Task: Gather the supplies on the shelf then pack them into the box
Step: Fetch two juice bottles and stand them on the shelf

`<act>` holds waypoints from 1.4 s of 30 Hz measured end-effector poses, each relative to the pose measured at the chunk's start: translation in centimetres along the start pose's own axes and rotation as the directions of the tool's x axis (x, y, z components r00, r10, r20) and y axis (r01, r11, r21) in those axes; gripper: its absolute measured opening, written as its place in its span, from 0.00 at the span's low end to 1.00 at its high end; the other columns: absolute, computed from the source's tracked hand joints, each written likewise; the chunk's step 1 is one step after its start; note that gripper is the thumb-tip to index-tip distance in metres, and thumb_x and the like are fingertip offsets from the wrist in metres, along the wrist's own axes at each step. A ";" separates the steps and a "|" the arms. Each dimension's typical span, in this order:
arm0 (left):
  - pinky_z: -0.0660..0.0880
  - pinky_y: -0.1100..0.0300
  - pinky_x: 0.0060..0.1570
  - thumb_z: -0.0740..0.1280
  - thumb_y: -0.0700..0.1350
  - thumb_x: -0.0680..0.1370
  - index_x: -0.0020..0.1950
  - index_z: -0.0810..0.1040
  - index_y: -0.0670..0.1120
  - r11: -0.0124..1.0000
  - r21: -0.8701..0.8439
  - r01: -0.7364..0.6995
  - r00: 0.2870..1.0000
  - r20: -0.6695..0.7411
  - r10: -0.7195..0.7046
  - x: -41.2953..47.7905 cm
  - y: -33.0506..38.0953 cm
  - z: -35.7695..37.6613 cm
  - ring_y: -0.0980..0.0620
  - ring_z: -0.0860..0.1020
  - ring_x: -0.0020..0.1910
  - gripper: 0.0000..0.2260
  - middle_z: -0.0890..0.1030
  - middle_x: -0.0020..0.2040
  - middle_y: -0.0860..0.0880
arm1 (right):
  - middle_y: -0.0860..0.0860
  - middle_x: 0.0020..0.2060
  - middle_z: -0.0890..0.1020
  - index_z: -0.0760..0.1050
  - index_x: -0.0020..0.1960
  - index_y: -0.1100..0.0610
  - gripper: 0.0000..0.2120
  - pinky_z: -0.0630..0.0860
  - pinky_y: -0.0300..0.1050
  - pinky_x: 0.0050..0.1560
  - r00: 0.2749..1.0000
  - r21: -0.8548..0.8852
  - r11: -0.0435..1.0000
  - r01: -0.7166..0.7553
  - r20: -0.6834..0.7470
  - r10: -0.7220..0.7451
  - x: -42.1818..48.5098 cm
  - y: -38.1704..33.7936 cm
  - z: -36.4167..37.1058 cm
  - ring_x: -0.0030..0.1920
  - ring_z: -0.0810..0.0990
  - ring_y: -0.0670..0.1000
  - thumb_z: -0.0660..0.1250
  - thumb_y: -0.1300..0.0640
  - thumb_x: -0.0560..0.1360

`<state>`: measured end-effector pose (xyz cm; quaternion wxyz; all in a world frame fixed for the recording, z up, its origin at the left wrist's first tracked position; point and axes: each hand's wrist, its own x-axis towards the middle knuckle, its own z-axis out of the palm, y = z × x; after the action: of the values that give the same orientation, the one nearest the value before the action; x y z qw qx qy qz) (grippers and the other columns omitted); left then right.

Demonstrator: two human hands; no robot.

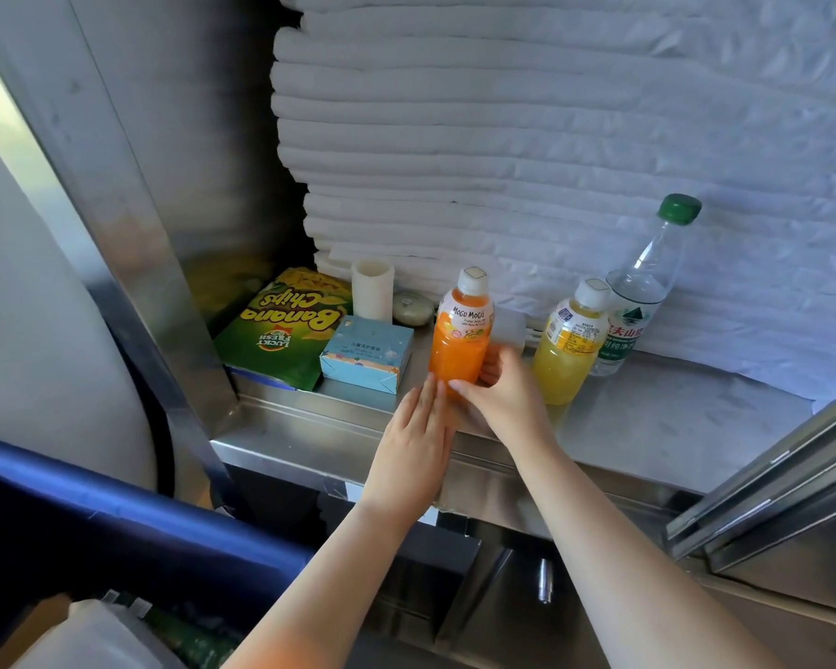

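Stainless steel shelf point(647, 427) runs across the view, with a tall stack of folded white linens point(503, 113) behind it. Near the middle the orange Mogu Mogu bottle point(462, 330) stands upright on the shelf. The right hand point(507, 393) curls round its lower half from 4 o'clock, and the left hand point(416, 432), fingers straight, touches its base from 7 o'clock. At its 3 o'clock stand a yellow juice bottle point(570, 350) and a green-capped water bottle point(643, 292), touching. At 9 o'clock lie a light blue carton point(365, 354) and a Banana Chips bag point(281, 330)
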<state>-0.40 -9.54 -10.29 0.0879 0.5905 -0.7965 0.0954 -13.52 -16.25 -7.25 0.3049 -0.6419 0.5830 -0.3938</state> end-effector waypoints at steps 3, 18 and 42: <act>0.61 0.51 0.71 0.65 0.46 0.76 0.69 0.71 0.39 0.990 0.118 -0.074 0.992 -0.096 0.086 -0.3 0.0 -0.4 0.43 0.67 0.70 0.23 0.71 0.68 0.40 | 0.49 0.54 0.81 0.71 0.57 0.54 0.25 0.77 0.44 0.52 1.000 -0.023 1.000 0.014 0.011 -0.014 1.2 -0.4 0.3 0.53 0.80 0.48 0.77 0.51 0.65; 0.65 0.52 0.66 0.72 0.48 0.71 0.61 0.77 0.37 0.997 0.050 -0.051 0.940 -0.336 0.065 -0.2 -0.3 0.5 0.45 0.76 0.62 0.22 0.79 0.60 0.41 | 0.49 0.50 0.81 0.70 0.52 0.52 0.28 0.67 0.37 0.36 0.999 -0.236 0.972 -0.001 0.040 0.011 3.7 -2.5 1.5 0.42 0.74 0.45 0.79 0.45 0.59; 0.57 0.50 0.70 0.55 0.49 0.81 0.70 0.68 0.37 0.990 -0.132 0.054 0.988 -0.136 -0.072 -0.3 0.2 0.4 0.44 0.68 0.69 0.22 0.70 0.69 0.41 | 0.45 0.59 0.77 0.65 0.69 0.52 0.24 0.73 0.47 0.60 0.961 -0.019 1.000 0.000 -0.275 -0.006 -3.5 3.6 -6.3 0.58 0.77 0.46 0.66 0.61 0.75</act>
<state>-0.57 -9.33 -10.72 0.1844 0.6005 -0.7736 0.0825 -20.83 -12.82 -7.70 0.2142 -0.5849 0.6224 -0.4739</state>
